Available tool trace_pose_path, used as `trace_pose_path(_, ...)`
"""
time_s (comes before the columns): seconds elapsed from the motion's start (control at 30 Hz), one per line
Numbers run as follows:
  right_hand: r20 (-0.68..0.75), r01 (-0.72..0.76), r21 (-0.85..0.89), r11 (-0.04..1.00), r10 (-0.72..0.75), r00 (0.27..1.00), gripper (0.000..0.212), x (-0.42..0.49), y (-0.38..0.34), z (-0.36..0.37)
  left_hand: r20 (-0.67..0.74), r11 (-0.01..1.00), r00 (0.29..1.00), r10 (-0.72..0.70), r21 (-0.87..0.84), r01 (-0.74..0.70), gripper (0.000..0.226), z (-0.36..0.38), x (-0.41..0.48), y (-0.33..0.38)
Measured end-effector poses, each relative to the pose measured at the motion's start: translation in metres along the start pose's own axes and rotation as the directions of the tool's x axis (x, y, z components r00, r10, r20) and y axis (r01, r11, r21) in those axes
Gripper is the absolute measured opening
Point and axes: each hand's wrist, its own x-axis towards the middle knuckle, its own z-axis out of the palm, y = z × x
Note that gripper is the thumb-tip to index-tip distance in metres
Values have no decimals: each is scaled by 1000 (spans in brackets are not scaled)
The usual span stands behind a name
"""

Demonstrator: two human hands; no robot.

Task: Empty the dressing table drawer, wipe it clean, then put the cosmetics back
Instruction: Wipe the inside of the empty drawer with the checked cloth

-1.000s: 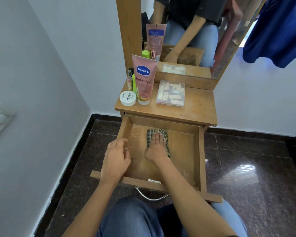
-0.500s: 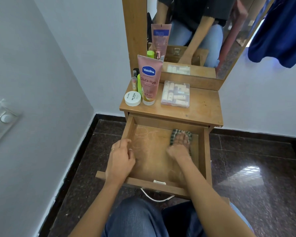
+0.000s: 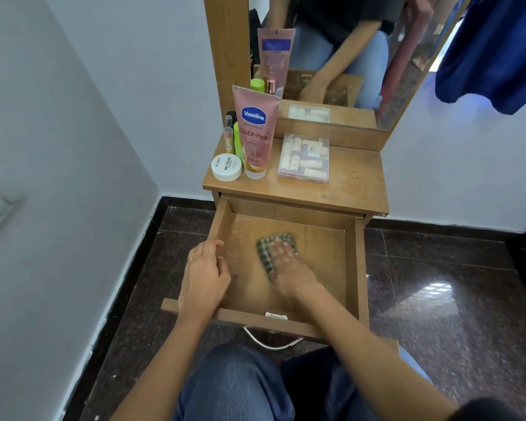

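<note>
Wooden drawer point(image 3: 353, 268) open over dark polished floor point(image 3: 444, 323); my flat right hand point(image 3: 290, 270) presses a checked cloth point(image 3: 265, 253) on its bottom, my left hand point(image 3: 204, 278) grips its side; cosmetics point(image 3: 255, 132) stand on the tabletop point(image 3: 357, 177).

Checked cloth point(image 3: 268, 253) — pink tube point(image 3: 254, 132)

drawer point(image 3: 354, 268): pale wood, matt, faintly streaked inside
cloth point(image 3: 266, 253): checked woven fabric, soft
bench point(image 3: 356, 183): same wood, smooth, matt
handle point(image 3: 268, 347): shiny bare metal
tube point(image 3: 255, 132): pink glossy plastic
box point(image 3: 304, 158): clear hard plastic
jar point(image 3: 227, 167): white plastic, smooth
floor point(image 3: 438, 299): dark speckled stone, polished, mirror-glossy
</note>
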Motion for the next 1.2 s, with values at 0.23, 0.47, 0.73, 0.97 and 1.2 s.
trace_pose_path(0.23,-43,-83,57,995,86,995,65,15,30,-15,-11,1000,1000,-18,-2,18,30,0,-1,1)
trace_pose_path(0.47,-67,-6,12,1000,7,998,68,36,0,-17,-5,1000,1000,-21,-1,21,31,-1,0,1)
trace_pose_path(0.73,308,339,-216,916,-265,914,67,8,68,-50,-1,1000,1000,-11,11,11,29,0,1,1)
trace_pose_path(0.97,154,296,-234,926,-266,952,64,26,54,-43,4,1000,1000,-8,5,8,31,2,0,1)
trace_pose_path(1.2,97,325,-244,914,-311,946,67,68,-21,-40,-5,1000,1000,-10,13,10,30,0,1,1)
